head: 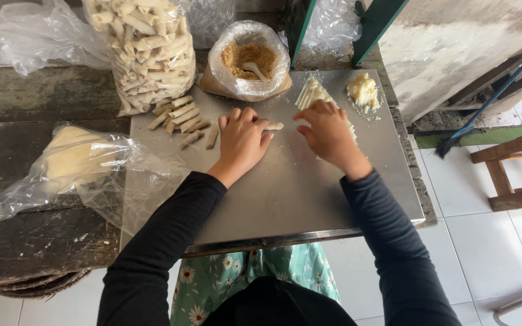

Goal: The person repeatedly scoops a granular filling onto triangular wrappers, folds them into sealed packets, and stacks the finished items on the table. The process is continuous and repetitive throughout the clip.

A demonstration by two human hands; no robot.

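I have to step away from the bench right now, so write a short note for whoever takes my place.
Left hand presses on a half-rolled pastry roll on the metal sheet. Right hand lies on the stack of wrappers, holding nothing.
Filling: brown crumbs with a spoon in the open bag; pale paste lump at the sheet's far right.
Done: finished rolls piled at left, more in the tall bag.
Left: finish this roll; wrappers remain.

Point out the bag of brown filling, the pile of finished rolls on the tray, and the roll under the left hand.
bag of brown filling [246, 57], head view, on the crumbs.
pile of finished rolls [183, 116], head view, middle of pile.
roll [275, 125], head view, end sticking out past the left hand [243, 142].
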